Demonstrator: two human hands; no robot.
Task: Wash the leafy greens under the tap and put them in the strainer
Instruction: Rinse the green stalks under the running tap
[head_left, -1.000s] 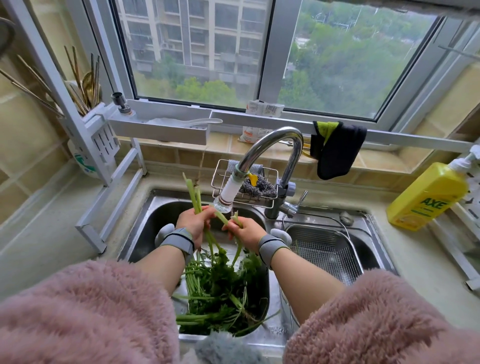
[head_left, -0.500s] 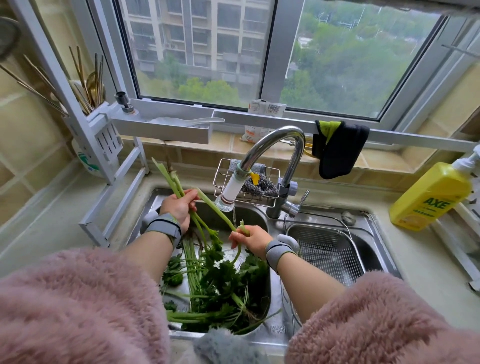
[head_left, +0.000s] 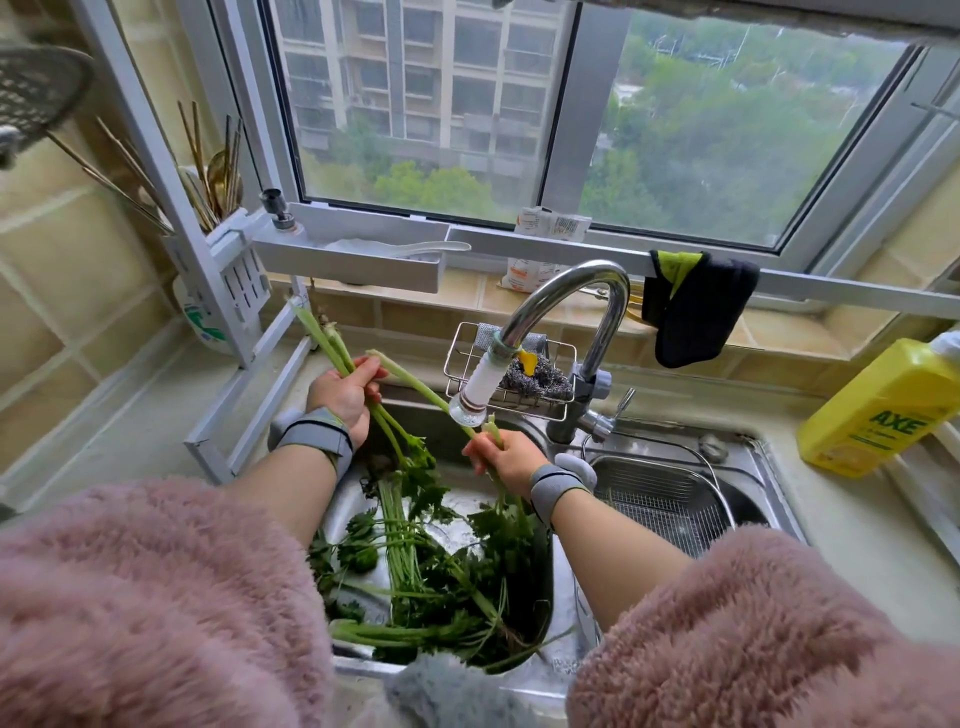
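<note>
Left hand drawn further left and away from right hand since earlier frame; pale stalks clasped in closed fist, tips angled up-left. Single stem pinched by right hand just under tap nozzle. Leafy greens heaped in basin below both hands. Strainer seated right of right hand.

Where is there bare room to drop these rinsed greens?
The strainer right of the tap looks empty. Counter is bare between the white rack and left wall. The sink basin is crowded with greens.
</note>
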